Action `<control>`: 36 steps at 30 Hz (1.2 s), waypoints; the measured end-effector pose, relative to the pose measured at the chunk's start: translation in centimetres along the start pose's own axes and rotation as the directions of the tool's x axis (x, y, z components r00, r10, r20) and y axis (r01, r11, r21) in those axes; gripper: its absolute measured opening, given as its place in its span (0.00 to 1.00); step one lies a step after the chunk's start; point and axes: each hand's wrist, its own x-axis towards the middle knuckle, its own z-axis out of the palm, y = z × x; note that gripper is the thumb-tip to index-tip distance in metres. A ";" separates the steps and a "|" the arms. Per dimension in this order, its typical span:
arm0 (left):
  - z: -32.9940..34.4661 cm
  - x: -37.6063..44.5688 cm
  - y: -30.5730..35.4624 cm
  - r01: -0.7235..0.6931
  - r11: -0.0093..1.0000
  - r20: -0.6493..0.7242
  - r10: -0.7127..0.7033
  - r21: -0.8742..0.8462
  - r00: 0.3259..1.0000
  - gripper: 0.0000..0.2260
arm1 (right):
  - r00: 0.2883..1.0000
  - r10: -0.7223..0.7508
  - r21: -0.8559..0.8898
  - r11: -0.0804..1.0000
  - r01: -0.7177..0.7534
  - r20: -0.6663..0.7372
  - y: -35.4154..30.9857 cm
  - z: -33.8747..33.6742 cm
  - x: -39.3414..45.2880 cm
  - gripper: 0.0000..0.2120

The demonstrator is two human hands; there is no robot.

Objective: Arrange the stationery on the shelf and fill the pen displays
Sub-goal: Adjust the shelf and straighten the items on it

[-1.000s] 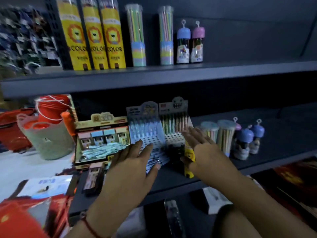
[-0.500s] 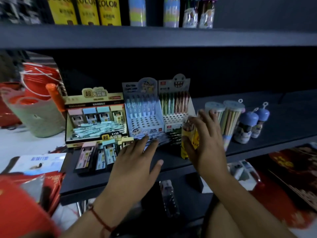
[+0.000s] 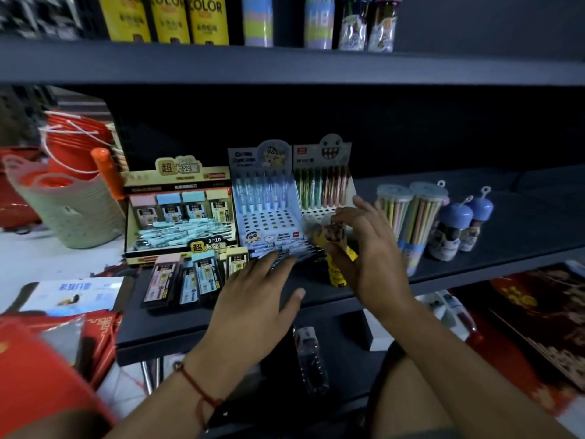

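Observation:
My right hand [image 3: 370, 245] grips a yellow tube of coloured pencils [image 3: 335, 248], standing upright on the dark shelf [image 3: 506, 245] in front of the pen displays. My left hand [image 3: 256, 296] lies flat with straight fingers on a pile of loose pens [image 3: 285, 251] before the blue cartoon pen display [image 3: 266, 201], whose front holes are bare. Beside it stands a white monster-face display [image 3: 323, 182] with green and brown pens in its back rows.
A yellow box of pencil leads [image 3: 180, 210] stands left of the displays, with loose lead cases [image 3: 190, 277] in front. Clear pencil tubes [image 3: 408, 217] and blue-capped bottles [image 3: 456, 226] stand to the right. Baskets [image 3: 69, 204] sit at far left. The upper shelf [image 3: 285, 61] holds more tubes.
The view dropped lower and drew closer. My right hand has set the yellow tube upright and shifted its grip toward the top. My left hand stayed on the loose pens.

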 end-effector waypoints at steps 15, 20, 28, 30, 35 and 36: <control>-1.5 -0.7 1.0 0.119 0.521 0.014 -0.201 -0.845 0.979 0.09 | 0.903 0.292 0.532 0.733 -0.423 0.316 -7.9 -0.8 0.7 0.24; -4.6 -1.6 -0.1 0.071 0.400 -0.052 -0.289 -0.914 0.956 0.10 | 0.718 0.287 0.493 0.566 -0.661 0.634 -8.9 -1.4 -0.5 0.27; -13.9 -4.2 -1.1 -0.148 0.525 -0.292 -0.202 -0.838 0.935 0.10 | 0.785 0.108 0.574 0.623 -0.531 0.610 -13.6 -3.2 1.7 0.17; -17.2 -4.8 -1.2 -0.193 0.607 -0.346 -0.145 -0.771 0.927 0.10 | 0.841 0.049 0.646 0.618 -0.449 0.538 -15.1 -3.5 3.5 0.17; -25.6 -5.4 -1.5 -0.245 0.721 -0.410 -0.059 -0.648 0.910 0.19 | 0.915 -0.094 0.754 0.602 -0.263 0.393 -19.3 -5.2 9.9 0.17; -27.0 -5.4 -1.5 -0.248 0.741 -0.431 -0.062 -0.624 0.900 0.22 | 0.918 -0.122 0.767 0.598 -0.234 0.376 -20.3 -5.6 11.3 0.17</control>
